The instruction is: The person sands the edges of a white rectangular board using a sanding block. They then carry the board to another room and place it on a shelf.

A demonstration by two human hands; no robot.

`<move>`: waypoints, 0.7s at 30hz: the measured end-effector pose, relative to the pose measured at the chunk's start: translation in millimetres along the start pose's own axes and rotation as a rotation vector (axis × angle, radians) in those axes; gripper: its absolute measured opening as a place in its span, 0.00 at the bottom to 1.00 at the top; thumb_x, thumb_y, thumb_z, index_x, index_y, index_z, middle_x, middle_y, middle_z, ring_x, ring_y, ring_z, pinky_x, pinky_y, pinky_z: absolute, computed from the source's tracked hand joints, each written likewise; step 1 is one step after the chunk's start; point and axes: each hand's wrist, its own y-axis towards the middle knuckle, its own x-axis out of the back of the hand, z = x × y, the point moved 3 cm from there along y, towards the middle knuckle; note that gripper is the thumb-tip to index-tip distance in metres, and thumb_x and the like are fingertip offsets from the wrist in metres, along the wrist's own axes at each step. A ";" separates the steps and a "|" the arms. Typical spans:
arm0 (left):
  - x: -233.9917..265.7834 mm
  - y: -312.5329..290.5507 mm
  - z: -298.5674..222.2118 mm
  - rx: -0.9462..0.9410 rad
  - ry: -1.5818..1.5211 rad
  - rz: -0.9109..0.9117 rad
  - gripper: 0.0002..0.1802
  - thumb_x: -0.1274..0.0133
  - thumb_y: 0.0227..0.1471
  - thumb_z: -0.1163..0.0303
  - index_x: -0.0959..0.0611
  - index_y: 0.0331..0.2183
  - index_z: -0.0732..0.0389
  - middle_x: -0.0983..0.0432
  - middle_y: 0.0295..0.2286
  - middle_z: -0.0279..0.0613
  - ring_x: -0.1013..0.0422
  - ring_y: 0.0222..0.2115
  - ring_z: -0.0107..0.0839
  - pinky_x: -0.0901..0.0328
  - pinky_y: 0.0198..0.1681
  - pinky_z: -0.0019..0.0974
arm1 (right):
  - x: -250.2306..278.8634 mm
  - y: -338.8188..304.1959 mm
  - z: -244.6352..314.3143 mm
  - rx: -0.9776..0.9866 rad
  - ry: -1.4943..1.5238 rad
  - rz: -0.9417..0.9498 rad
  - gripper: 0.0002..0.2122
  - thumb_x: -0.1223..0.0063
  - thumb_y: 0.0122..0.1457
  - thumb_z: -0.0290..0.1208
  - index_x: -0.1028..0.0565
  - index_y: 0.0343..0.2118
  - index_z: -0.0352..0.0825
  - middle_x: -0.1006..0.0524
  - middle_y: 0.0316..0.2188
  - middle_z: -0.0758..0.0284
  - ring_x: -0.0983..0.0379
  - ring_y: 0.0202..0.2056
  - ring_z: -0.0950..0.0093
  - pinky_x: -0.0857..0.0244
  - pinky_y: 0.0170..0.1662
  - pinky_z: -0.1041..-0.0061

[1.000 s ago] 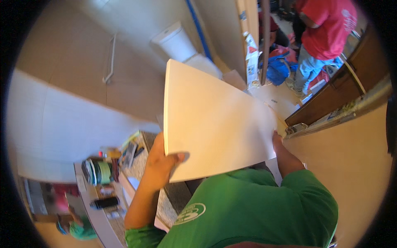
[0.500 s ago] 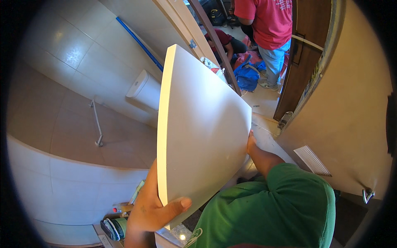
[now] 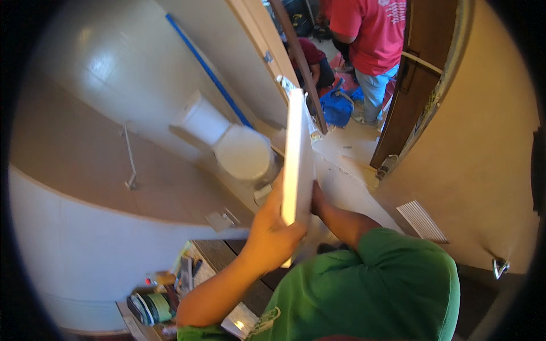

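A white flat panel (image 3: 293, 153) stands upright in front of my chest, its narrow edge turned toward me. My left hand (image 3: 273, 233) is closed on the panel's near edge, low down, with the thumb over the edge. On the panel's right side, my right hand (image 3: 317, 199) holds it farther back. Most of the right fingers are hidden behind the panel.
Beyond the panel are a white toilet (image 3: 244, 153) and a blue pole (image 3: 207, 68) along the wall. At lower left, a counter (image 3: 213, 258) bears several tools and a green container (image 3: 152, 307). Two people work past the doorway, near a blue bag (image 3: 336, 109). A door handle (image 3: 500, 267) juts out at right.
The panel has swung from showing its broad face to nearly edge-on. My left hand has moved up and right with it, uncovering the toilet and counter.
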 end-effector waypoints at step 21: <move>-120.8 16.3 294.9 0.172 -0.059 -0.457 0.50 0.51 0.40 0.83 0.47 0.67 0.72 0.46 0.64 0.71 0.47 0.66 0.64 0.51 0.70 0.49 | -100.7 2.8 80.3 -0.476 -1.132 -0.219 0.12 0.39 0.57 0.21 0.24 0.43 0.25 0.21 0.36 0.59 0.23 0.36 0.65 0.25 0.38 0.64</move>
